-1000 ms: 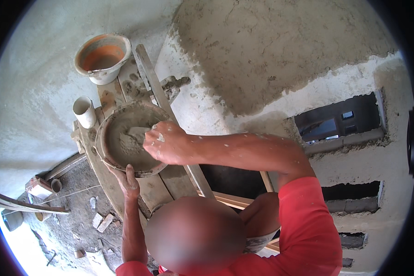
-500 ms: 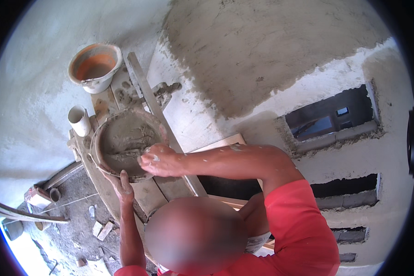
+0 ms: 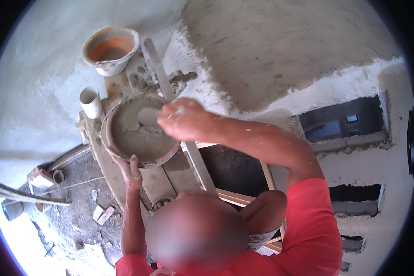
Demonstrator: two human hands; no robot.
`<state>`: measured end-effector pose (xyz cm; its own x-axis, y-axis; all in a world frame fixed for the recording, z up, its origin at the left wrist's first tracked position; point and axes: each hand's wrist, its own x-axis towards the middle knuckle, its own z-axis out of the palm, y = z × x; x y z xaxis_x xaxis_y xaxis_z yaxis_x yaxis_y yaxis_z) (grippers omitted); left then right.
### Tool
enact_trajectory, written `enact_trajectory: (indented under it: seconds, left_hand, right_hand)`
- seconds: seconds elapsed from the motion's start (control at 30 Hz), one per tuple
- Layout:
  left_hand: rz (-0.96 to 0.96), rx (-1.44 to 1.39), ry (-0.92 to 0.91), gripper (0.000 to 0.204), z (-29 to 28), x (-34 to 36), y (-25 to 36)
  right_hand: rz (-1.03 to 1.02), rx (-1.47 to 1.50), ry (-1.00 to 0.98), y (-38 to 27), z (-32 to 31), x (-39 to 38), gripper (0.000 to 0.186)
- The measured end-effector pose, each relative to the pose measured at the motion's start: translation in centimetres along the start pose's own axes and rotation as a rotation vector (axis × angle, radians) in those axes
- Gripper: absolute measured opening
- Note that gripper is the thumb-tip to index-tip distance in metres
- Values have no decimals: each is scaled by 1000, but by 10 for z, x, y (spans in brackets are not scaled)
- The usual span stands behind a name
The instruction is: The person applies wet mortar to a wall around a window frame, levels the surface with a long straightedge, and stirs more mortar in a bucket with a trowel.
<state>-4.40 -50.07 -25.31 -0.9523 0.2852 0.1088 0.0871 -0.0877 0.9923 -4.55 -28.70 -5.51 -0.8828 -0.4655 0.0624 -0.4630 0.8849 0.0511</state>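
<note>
A round basin [image 3: 106,138] of wet grey mortar [image 3: 140,138] rests on wooden planks [image 3: 154,181]. My left hand [image 3: 130,172] grips its near left rim, the thumb up against the outer side and the other fingers partly hidden under the edge. Over the basin's right side, my right hand [image 3: 181,119] is closed round a trowel, its handle hidden in the fist. The trowel's mortar-smeared blade [image 3: 149,116] points left into the basin, slightly blurred.
Behind the basin stand a white pipe piece [image 3: 91,103] and an orange-lined bucket [image 3: 110,50]. A long straight bar [image 3: 158,69] runs along the planks' right side. Rubble lies on the ground [image 3: 85,198] at lower left. The plastered wall [image 3: 280,50] has rectangular openings [image 3: 345,117].
My right hand has moved up and to the right with the trowel, from the mortar's near side. The left hand stays on the rim. The whole view has shifted slightly.
</note>
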Motion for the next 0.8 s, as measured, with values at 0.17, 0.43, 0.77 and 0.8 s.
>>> enact_trajectory:
  seconds: [0.17, 0.43, 0.77, 0.8]
  left_hand:
    - [12, 43, -97, 82, 12, 2, 8]
    - [64, -12, -254, 81, -36, 44, 5]
    - [-71, -20, -479, 83, -69, 111, 2]
    - [-75, -27, -498, 81, -60, 117, 2]
  right_hand:
    - [209, 22, -241, 5, 61, -37, 10]
    - [18, 41, -104, -37, 9, -27, 9]
    - [-164, -93, 108, -36, 0, -4, 17]
    - [-199, -124, 78, -32, 36, -25, 18]
